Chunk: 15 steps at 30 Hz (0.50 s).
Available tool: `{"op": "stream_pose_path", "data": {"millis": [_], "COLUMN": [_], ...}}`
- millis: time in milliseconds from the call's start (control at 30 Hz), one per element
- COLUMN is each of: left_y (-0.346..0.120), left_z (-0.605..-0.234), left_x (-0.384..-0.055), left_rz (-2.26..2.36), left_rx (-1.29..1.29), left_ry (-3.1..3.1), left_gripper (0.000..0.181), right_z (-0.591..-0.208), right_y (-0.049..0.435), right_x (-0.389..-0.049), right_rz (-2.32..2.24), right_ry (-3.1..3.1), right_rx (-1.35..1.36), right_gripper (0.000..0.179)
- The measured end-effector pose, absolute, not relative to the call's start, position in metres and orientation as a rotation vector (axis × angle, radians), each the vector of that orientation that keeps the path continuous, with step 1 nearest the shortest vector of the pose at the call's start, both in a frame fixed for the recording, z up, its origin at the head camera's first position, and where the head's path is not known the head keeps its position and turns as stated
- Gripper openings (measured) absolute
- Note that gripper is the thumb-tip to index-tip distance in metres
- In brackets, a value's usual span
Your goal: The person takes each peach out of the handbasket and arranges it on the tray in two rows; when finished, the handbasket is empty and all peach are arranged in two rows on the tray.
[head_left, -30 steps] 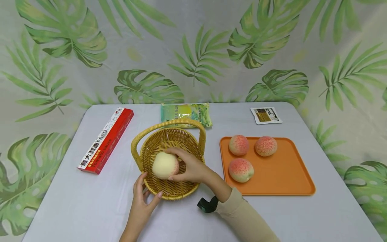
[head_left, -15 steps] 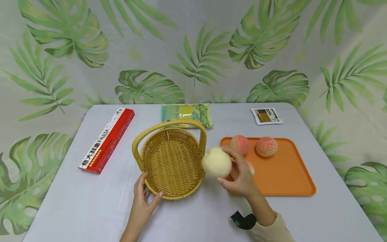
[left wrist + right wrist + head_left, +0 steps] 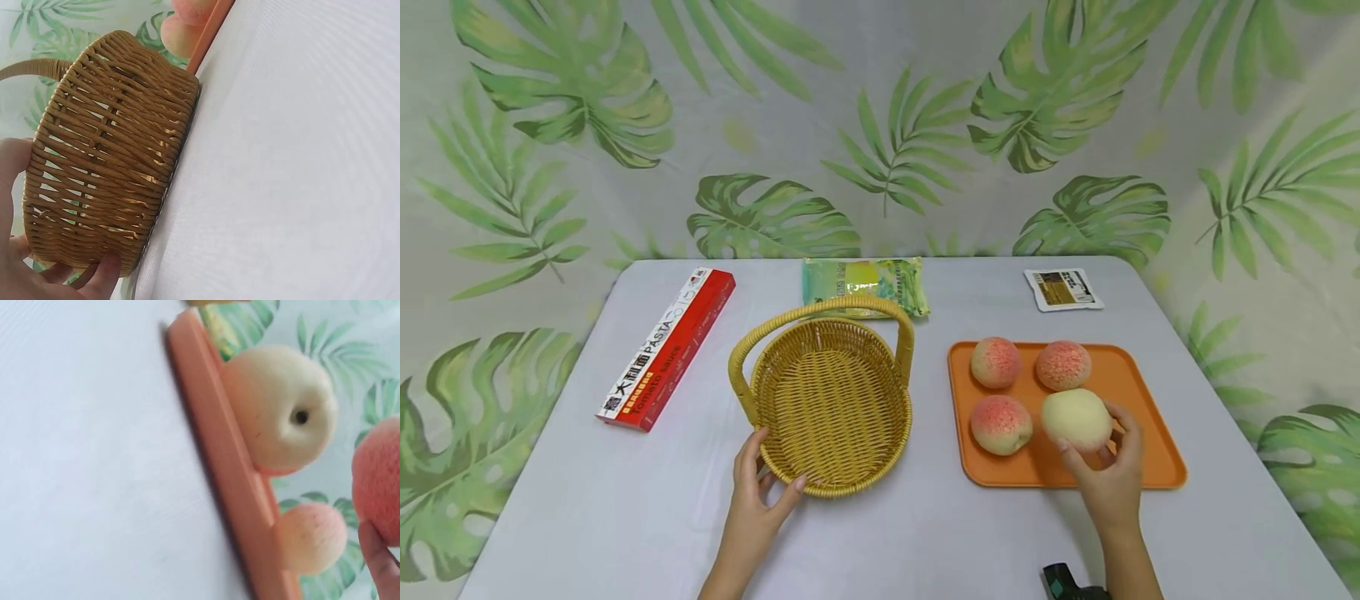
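My right hand grips a pale peach over the orange tray. At the right edge of the right wrist view, the pink side of this peach shows with a fingertip against it. Three pink-speckled peaches lie on the tray: one back left, one back right and one front left. My left hand holds the near left side of the wicker basket, thumb and fingers spread along its rim and wall. Nothing lies in the basket. In the left wrist view, fingertips curl against its weave.
A red pasta box lies at an angle on the left. Behind the basket, whose tall handle arches up, is a green packet. A small white packet lies at the back right of the white table.
The right hand has lifted the pale peach out of the basket and carried it right, over the tray. The left hand has stayed at the basket.
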<state>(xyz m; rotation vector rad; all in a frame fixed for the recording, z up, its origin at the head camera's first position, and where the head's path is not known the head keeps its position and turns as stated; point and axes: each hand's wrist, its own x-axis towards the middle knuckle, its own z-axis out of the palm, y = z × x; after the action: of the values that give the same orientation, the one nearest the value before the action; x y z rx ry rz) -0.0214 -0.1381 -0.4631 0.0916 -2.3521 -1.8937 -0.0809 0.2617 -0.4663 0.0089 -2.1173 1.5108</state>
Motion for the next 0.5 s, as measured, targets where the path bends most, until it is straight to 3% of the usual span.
{"op": "stream_pose_path", "data": {"millis": [267, 500], "left_y": [-0.143, -0.144], "left_z": [-0.481, -0.48], "left_x": [-0.024, -0.023], "left_rz": [-1.879, -1.843], "left_rx": [0.087, 0.068], "left_ry": [-2.369, -2.391], "left_gripper": [0.078, 0.078], "right_z": [-0.481, -0.489], "right_y": [0.268, 0.271], "right_x": [-0.083, -0.088], "right_rz": [1.353, 1.273], "right_ry": [-2.222, -2.323], "right_rx": [-0.326, -0.389], "right_gripper": [0.074, 0.074]}}
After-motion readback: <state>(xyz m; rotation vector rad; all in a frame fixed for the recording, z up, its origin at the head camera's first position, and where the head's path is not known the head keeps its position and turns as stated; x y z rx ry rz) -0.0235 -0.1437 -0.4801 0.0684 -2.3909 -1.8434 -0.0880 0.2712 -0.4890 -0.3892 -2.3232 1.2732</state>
